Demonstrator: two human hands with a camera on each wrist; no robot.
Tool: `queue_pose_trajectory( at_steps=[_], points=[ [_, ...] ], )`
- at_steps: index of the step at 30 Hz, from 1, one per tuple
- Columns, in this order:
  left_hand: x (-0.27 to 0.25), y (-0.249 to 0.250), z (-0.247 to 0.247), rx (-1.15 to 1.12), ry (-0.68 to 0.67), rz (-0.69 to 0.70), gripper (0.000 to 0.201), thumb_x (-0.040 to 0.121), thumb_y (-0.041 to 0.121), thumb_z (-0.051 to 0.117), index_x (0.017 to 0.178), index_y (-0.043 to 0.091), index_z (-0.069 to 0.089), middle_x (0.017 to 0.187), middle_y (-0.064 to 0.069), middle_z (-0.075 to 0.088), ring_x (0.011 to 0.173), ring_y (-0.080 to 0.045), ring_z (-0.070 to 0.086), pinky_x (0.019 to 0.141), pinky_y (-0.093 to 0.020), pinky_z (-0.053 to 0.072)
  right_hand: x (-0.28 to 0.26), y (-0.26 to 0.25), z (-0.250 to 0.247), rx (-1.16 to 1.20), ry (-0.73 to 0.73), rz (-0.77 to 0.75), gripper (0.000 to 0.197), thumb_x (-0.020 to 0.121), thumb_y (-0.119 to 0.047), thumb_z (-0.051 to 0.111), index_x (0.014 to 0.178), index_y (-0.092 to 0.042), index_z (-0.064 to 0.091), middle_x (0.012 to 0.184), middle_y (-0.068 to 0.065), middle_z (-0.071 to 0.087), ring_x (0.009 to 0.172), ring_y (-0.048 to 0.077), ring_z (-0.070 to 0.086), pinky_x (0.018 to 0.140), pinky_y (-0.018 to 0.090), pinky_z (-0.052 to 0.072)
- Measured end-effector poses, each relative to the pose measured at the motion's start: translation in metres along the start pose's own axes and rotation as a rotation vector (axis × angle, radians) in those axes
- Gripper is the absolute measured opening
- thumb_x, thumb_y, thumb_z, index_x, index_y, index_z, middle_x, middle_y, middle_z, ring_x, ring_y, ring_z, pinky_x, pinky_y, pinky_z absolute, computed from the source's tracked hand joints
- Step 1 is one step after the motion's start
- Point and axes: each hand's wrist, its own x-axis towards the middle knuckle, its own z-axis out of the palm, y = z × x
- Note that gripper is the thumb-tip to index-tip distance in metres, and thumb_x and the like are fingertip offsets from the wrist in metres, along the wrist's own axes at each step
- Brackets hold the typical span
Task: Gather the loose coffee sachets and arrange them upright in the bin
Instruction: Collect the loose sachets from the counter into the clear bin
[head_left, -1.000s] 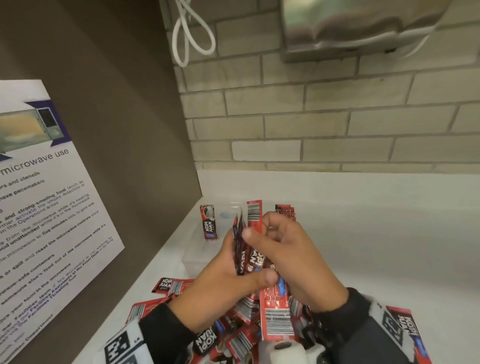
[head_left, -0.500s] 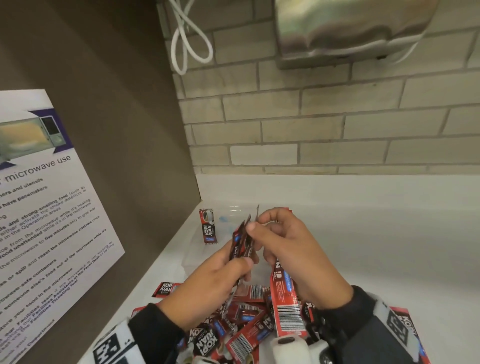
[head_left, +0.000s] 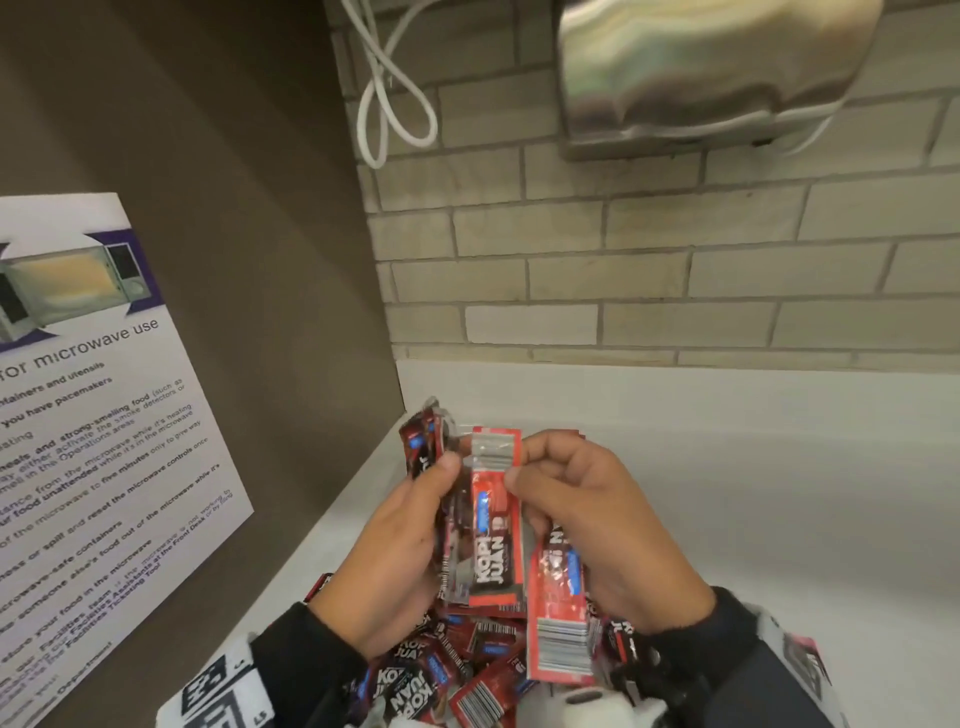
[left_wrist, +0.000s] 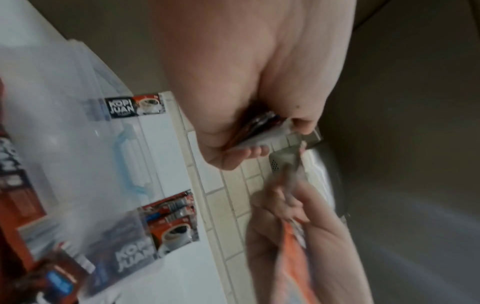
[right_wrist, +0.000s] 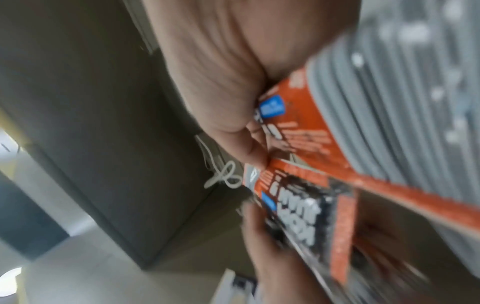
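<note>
Red foil coffee sachets (head_left: 491, 525) stand bunched in my left hand (head_left: 395, 561), thumb clamped across them; my right hand (head_left: 597, 525) pinches the front one's top and grips another. They are slick, so squaring them loosely could fan them back onto the loose pile (head_left: 447, 670). The clear plastic bin (left_wrist: 78, 144) waits behind. A moment ago I held the bunch lower.

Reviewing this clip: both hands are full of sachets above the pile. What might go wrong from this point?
1. The left hand grips a thick bunch of sachets unevenly, tops fanned out; some may slip back onto the loose pile.
2. The right hand pinches the front sachet while holding its own sachet; either might drop.
3. The clear bin already holds sachets, so a mixed-orientation bunch may go in untidily.
</note>
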Motion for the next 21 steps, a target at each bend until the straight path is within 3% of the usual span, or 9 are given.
queue_pose_trajectory(
  at_steps=[2,4,6,9,12,14,16,19,21],
  points=[
    [0.001,-0.001,0.003,0.031,-0.042,0.025,0.05,0.073,0.044,0.075,0.114,0.018,0.065,0.112,-0.016,0.068,0.102,-0.031,0.067,0.08,-0.035,0.055,0.0,0.009,0.01,-0.087,0.008,-0.032,0.012,0.084,-0.001,0.062,0.078,-0.012,0.063,0.062,-0.003,0.061,0.05,0.005,0.049,0.05,0.019,0.041],
    [0.0,-0.002,0.003,0.066,-0.061,0.05,0.049,0.068,0.031,0.082,0.112,0.016,0.065,0.115,-0.019,0.067,0.105,-0.033,0.065,0.083,-0.037,0.055,0.001,0.015,0.014,-0.146,0.022,-0.057,0.016,0.084,-0.003,0.063,0.078,-0.017,0.064,0.063,-0.007,0.06,0.054,0.003,0.051,0.054,0.019,0.042],
    [-0.001,-0.001,0.002,0.033,-0.071,0.038,0.036,0.078,0.017,0.072,0.113,0.014,0.065,0.113,-0.018,0.068,0.1,-0.032,0.066,0.082,-0.038,0.056,0.001,0.014,0.011,-0.132,0.002,-0.032,0.013,0.087,-0.007,0.061,0.087,-0.018,0.068,0.072,-0.005,0.064,0.056,0.004,0.051,0.056,0.019,0.043],
    [-0.001,0.0,0.0,-0.024,0.015,0.005,0.033,0.083,0.012,0.064,0.116,0.01,0.061,0.101,-0.015,0.069,0.086,-0.028,0.066,0.073,-0.04,0.057,0.002,0.009,0.003,0.077,-0.063,0.055,0.017,0.088,-0.004,0.056,0.094,-0.014,0.069,0.079,-0.009,0.067,0.057,0.007,0.049,0.054,0.021,0.042],
    [0.001,0.0,-0.005,-0.063,0.102,-0.026,0.038,0.077,0.012,0.058,0.115,0.009,0.058,0.09,-0.011,0.068,0.077,-0.024,0.061,0.07,-0.039,0.052,0.003,0.002,-0.008,0.163,-0.141,0.007,0.039,0.068,0.004,0.052,0.098,-0.017,0.063,0.092,-0.003,0.062,0.064,0.009,0.054,0.058,0.023,0.041],
    [0.0,0.001,-0.008,-0.095,0.099,-0.077,0.039,0.077,0.013,0.059,0.116,0.007,0.057,0.08,-0.012,0.065,0.068,-0.022,0.06,0.065,-0.034,0.051,0.001,-0.003,-0.016,0.064,-0.271,-0.039,0.043,0.069,0.007,0.049,0.099,-0.022,0.061,0.094,-0.004,0.062,0.073,0.009,0.057,0.063,0.023,0.046],
    [-0.002,0.0,-0.007,-0.093,0.037,-0.166,0.041,0.081,0.024,0.059,0.118,0.005,0.057,0.081,-0.014,0.064,0.066,-0.024,0.061,0.064,-0.035,0.051,-0.002,-0.009,-0.019,-0.072,-0.376,-0.053,0.04,0.076,0.003,0.053,0.098,-0.029,0.063,0.093,-0.006,0.063,0.084,0.01,0.06,0.072,0.027,0.052],
    [-0.008,-0.007,-0.002,-0.076,-0.085,-0.279,0.056,0.071,0.049,0.06,0.109,0.008,0.061,0.078,-0.014,0.064,0.061,-0.023,0.061,0.056,-0.033,0.056,-0.002,-0.008,-0.012,-0.418,-0.277,-0.25,0.041,0.078,-0.001,0.058,0.099,-0.036,0.06,0.108,-0.017,0.052,0.101,0.006,0.056,0.086,0.031,0.052],
    [-0.01,-0.012,-0.002,-0.137,-0.179,-0.293,0.06,0.06,0.048,0.076,0.102,0.006,0.065,0.077,-0.015,0.063,0.063,-0.024,0.062,0.056,-0.033,0.056,-0.001,-0.003,-0.003,-0.59,-0.192,-0.376,0.043,0.078,0.002,0.061,0.101,-0.035,0.059,0.113,-0.02,0.045,0.108,0.004,0.051,0.092,0.023,0.047]
  ],
)
